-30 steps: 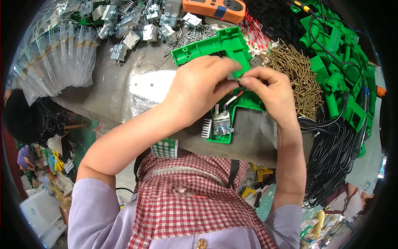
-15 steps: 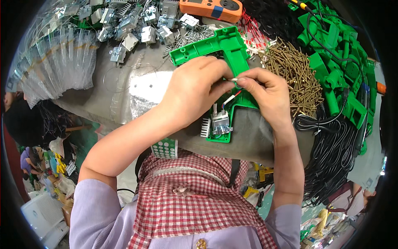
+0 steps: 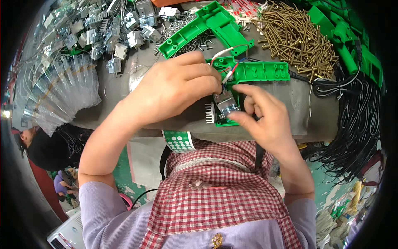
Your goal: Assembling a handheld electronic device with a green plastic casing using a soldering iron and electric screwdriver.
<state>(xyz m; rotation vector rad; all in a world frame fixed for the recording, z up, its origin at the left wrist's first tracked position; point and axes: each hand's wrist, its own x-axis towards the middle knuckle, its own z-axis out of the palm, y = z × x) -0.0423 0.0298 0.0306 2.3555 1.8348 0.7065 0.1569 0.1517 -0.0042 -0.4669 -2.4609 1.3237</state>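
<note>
Metal-framed module [image 3: 226, 104] at the near end of a green plastic housing half [image 3: 262, 71]; right hand [image 3: 265, 116] open, thumb and forefinger parted beside it; left hand [image 3: 176, 88] curled near wires [image 3: 227, 76], its grip indeterminable.

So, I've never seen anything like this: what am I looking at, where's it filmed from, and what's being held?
There's no machine here, just a person working bare-handed. Every picture comes from one wide fisheye camera on their head, looking down, so straight edges bend near the rim. The left hand has its fingertips by some wires above a metal-cased part at one end of a green housing; what they pinch is hidden. The right hand is spread beside that part. Around them on the grey work surface lie another green piece, brass-coloured screws, clear plastic bags and a pile of metal-and-white parts.
</note>
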